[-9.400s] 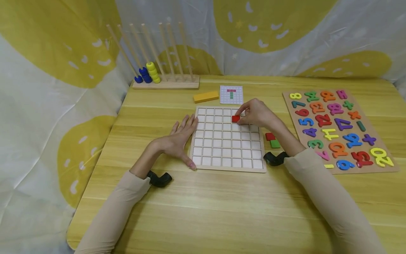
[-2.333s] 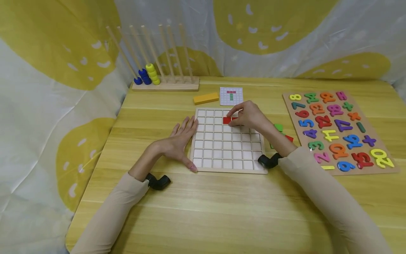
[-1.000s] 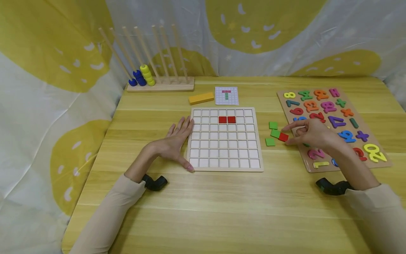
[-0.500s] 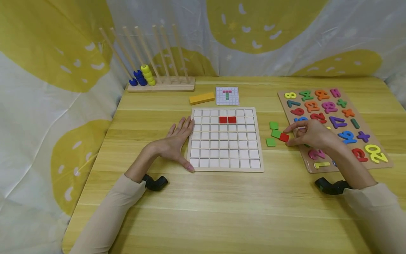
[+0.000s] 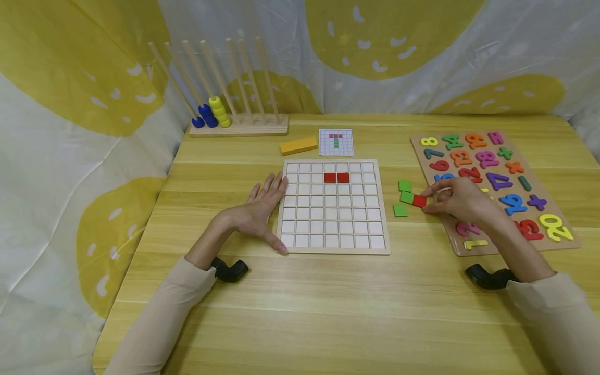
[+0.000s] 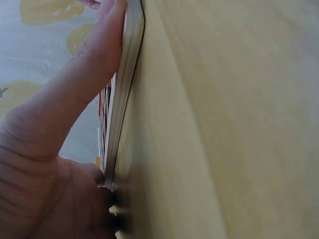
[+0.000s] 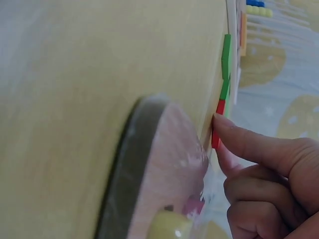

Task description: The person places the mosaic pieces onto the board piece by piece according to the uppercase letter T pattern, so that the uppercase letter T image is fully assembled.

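My left hand (image 5: 258, 211) lies with spread fingers along the left edge of a white grid board (image 5: 337, 251). In the left wrist view its thumb (image 6: 82, 74) presses on the board's rim. Two red square tiles (image 5: 330, 178) sit side by side in the second row. To the right of the board, my right hand (image 5: 461, 200) pinches a loose red tile (image 5: 419, 201) between thumb and forefinger; the right wrist view shows the thumb at the tile's edge. Several green tiles (image 5: 400, 210) lie beside it, one against the red tile.
Behind the board stand a pattern card (image 5: 336, 148) with a red and green T, an orange block (image 5: 299, 146), and a peg rack (image 5: 239, 127) with blue and yellow beads. A number puzzle board (image 5: 469, 245) lies under the right forearm.
Earlier my right hand set red tiles into the grid; it has since moved right to the loose tiles. In the last half second its fingers closed on the red tile, which turned slightly.
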`<state>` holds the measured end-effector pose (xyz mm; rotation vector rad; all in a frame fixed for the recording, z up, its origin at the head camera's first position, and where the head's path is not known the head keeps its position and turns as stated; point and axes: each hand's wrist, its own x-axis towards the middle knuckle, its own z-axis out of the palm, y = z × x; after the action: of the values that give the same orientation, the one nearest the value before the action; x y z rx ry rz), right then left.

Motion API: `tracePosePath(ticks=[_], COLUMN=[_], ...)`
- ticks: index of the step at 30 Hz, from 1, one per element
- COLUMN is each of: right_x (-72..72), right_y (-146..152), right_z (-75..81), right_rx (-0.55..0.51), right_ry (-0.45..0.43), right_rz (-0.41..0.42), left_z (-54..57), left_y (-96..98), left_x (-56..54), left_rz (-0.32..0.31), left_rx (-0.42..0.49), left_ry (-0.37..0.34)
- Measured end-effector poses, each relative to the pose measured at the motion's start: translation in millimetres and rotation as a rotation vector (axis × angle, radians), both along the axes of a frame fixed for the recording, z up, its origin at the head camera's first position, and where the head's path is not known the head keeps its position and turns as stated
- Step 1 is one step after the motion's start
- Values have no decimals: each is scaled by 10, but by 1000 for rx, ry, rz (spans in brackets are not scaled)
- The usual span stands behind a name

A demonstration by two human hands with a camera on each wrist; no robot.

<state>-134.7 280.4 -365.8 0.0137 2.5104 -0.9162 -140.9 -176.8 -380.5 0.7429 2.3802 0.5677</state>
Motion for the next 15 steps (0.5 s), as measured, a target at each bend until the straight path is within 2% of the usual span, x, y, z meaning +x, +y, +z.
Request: tracePosePath(ticks=[3,7,11,15], right_x=[15,11,-49,-122], right_y=[19,63,10,-144], right_z=[22,101,169,206], right_rx=[19,33,31,26], right_ry=[-5,35,101,110], right_rz=[14,28,19,47], left_z=[0,-6,-1,-6], left_y=[-2,1,2,-1], left_x=[5,5,1,-3], left_rz=[1,-1,0,-1], left_rx=[0,0,-5,-3], left_ry=[-2,-1,3,3])
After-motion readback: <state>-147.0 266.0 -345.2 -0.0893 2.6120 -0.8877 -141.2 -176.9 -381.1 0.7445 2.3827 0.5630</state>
